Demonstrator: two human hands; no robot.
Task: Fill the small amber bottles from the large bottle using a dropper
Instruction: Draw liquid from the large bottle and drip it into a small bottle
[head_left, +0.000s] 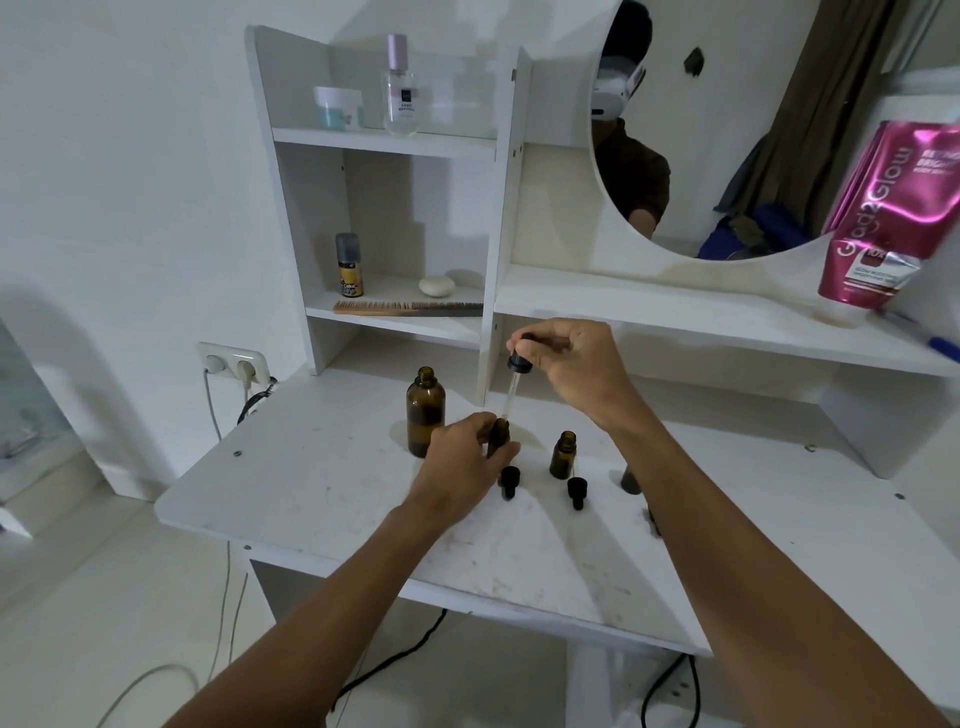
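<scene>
The large amber bottle (425, 411) stands open on the white desk (322, 483). My left hand (464, 464) grips a small amber bottle (500, 435) just right of it. My right hand (566, 358) pinches the black bulb of a dropper (517, 376), whose glass tube points down into that small bottle's mouth. A second small amber bottle (563, 454) stands open further right. Two black caps (509, 480) (577, 491) lie in front of the small bottles. A third small bottle (630, 479) is mostly hidden behind my right forearm.
White shelves rise behind the desk, holding a comb (408, 308), a spray can (349, 265), a jar and a perfume bottle (400, 88). A round mirror (727, 130) and a pink pouch (888, 213) are at the right. A wall socket (234, 362) with cables is at the left.
</scene>
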